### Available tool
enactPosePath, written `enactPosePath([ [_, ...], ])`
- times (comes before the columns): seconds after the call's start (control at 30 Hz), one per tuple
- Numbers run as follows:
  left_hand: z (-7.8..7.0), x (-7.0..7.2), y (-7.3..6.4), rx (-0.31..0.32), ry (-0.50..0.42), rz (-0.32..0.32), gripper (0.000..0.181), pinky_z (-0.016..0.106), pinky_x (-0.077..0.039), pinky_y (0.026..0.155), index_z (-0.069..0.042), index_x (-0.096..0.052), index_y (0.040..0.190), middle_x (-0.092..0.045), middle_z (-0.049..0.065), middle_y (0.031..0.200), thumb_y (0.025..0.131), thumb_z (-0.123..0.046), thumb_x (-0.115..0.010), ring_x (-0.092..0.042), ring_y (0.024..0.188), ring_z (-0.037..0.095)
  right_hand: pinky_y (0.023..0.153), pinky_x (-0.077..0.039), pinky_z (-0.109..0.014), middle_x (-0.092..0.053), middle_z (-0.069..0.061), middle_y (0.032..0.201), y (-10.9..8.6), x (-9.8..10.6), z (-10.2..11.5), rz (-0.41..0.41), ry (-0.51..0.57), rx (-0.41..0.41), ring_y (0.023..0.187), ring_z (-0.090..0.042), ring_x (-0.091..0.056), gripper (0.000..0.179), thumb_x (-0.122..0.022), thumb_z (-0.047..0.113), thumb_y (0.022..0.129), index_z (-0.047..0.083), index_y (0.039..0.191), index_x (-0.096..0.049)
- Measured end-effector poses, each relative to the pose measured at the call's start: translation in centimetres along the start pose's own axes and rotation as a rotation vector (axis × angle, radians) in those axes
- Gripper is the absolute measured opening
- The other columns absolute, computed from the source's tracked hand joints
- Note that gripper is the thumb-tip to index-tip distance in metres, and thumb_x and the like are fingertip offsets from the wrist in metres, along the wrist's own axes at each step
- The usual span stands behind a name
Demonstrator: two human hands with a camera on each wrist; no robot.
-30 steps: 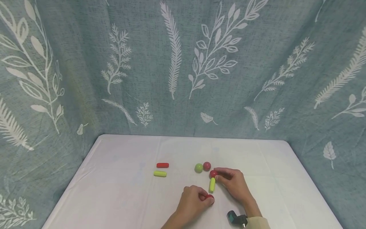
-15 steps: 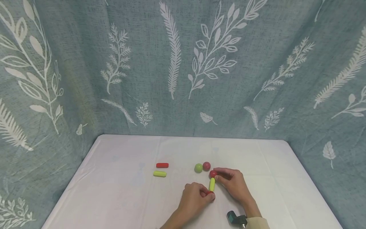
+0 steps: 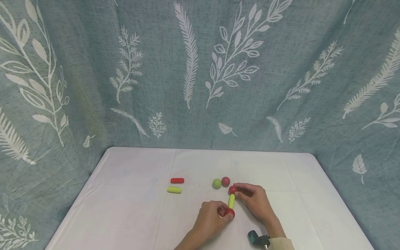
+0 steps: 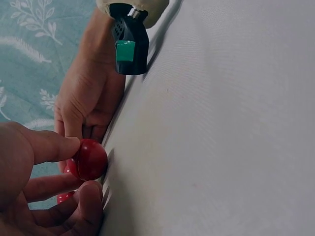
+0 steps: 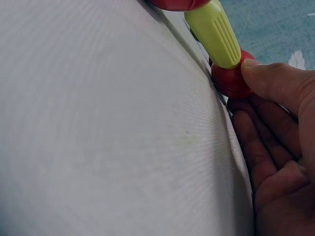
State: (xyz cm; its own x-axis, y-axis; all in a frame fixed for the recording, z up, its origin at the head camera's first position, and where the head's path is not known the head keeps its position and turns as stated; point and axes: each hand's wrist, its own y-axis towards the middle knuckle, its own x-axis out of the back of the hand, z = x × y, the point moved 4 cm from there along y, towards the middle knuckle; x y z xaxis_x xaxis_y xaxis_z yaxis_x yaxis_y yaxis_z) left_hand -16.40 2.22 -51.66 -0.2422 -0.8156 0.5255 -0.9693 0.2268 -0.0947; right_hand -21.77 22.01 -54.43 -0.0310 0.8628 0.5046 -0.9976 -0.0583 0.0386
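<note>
In the head view my left hand pinches a red ball between thumb and fingers, right at the near end of a yellow-green rod. At the rod's far end is a second red ball, which my right hand holds with thumb and fingers. Seen from the right wrist, the grooved rod spans from one ball to the other, and the right thumb presses near the joint. The left wrist view shows the near ball between fingertips, just over the white cloth.
A green ball and another red ball lie just beyond the hands. Farther left are a red rod and a yellow-green rod on the white table. A leaf-patterned curtain hangs behind.
The left hand has moved its red ball slightly away from the body, up to the rod's near end, closing the small gap. The right hand and its ball have stayed in place.
</note>
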Motion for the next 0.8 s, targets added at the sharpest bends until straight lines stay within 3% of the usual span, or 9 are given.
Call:
enactPosePath([
  [0.53, 0.1, 0.3, 0.1, 0.001, -0.019, 0.027, 0.018, 0.026, -0.039, 0.067, -0.008, -0.084, 0.108, -0.064, -0.006, 0.076, 0.093, -0.015, -0.087, -0.051, 0.086, 0.016, 0.111, -0.057, -0.038, -0.081, 0.005, 0.128, -0.1, 0.1, 0.3, -0.01, -0.005, 0.02, 0.128, -0.02, -0.074, 0.035, -0.085, 0.012, 0.095, 0.023, 0.128, -0.081],
  [0.8, 1.9, -0.5, 1.1, -0.118, -0.006, -0.011, 0.019, 0.023, -0.043, 0.061, -0.008, -0.083, 0.109, -0.064, -0.013, 0.073, 0.094, -0.021, -0.085, -0.053, 0.074, 0.008, 0.108, -0.058, -0.034, -0.08, -0.001, 0.134, -1.7, 0.8, 0.8, -0.102, -0.063, -0.005, 0.129, -0.023, -0.074, 0.036, -0.083, 0.013, 0.098, 0.017, 0.133, -0.078],
])
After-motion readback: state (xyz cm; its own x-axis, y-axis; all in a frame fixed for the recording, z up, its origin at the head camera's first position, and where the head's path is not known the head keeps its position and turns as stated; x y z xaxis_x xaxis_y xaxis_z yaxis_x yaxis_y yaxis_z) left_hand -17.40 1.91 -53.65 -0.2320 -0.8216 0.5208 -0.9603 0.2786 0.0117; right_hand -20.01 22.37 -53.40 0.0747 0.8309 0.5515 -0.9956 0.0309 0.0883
